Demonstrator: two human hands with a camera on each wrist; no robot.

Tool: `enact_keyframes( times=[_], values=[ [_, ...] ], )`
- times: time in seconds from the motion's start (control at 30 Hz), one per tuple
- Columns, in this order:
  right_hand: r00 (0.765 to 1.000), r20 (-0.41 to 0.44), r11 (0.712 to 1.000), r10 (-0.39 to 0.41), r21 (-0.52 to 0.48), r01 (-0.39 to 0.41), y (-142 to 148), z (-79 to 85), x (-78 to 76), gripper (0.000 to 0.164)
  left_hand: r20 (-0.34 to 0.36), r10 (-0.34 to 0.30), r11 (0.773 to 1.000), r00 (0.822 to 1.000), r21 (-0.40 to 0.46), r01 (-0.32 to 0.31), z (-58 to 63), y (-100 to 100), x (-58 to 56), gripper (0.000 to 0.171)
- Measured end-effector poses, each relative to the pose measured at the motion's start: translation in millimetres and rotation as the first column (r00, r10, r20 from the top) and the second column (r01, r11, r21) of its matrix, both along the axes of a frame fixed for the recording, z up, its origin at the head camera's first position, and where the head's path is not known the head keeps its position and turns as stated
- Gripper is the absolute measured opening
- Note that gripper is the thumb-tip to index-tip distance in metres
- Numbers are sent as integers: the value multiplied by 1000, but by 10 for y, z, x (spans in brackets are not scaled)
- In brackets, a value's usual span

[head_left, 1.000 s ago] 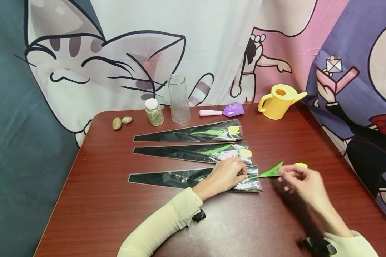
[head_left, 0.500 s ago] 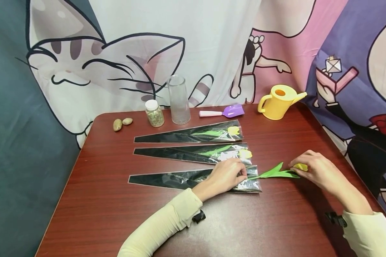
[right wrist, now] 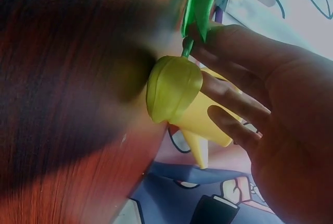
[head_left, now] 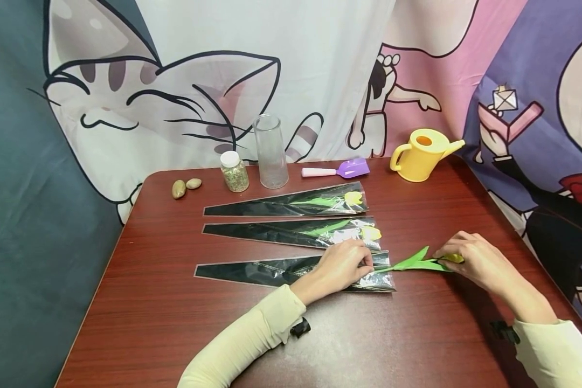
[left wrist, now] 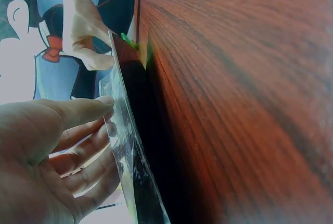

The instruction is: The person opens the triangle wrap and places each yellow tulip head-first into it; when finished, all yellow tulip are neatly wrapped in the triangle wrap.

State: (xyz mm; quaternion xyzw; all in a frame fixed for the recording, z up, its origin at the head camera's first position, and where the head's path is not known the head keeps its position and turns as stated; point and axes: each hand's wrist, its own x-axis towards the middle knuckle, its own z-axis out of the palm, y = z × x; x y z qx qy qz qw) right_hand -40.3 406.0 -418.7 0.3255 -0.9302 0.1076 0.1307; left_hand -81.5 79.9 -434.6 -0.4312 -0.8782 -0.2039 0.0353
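At the front sleeve's wide right end, my left hand (head_left: 339, 264) pinches the clear film of the black-backed flower sleeve (head_left: 252, 271) between thumb and fingertips; the left wrist view shows the film lifted at the thumb. My right hand (head_left: 485, 269) holds a yellow artificial tulip (right wrist: 174, 88) by its green stem, just under the bloom. The tulip lies level, its leaves (head_left: 412, 263) pointing left and its stem end in the mouth of that sleeve. How deep the stem sits is hidden by the left hand.
Behind lie two more sleeves (head_left: 271, 229), each with a yellow tulip inside. Along the back stand a jar (head_left: 235, 175) of green bits, a clear glass vase (head_left: 271, 156) and a yellow watering can (head_left: 419, 159). A purple scoop (head_left: 351, 168) and two stones (head_left: 179, 189) lie there too.
My right hand has moved right, from the leaves to the stem beside the bloom, and now grips there. The left hand stays at the sleeve's mouth.
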Motion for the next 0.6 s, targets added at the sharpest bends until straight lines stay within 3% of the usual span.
enact_keyframes(
  times=[0.23,0.6],
  values=[
    [1000,15,1000,12,1,-12,-33,17,12,35,6,-1,1000,1000,0,1,2,6,4,6],
    [990,102,982,94,-175,-75,-523,-37,69,30,25,-4,1000,1000,23,4,57,28,16,4]
  ],
)
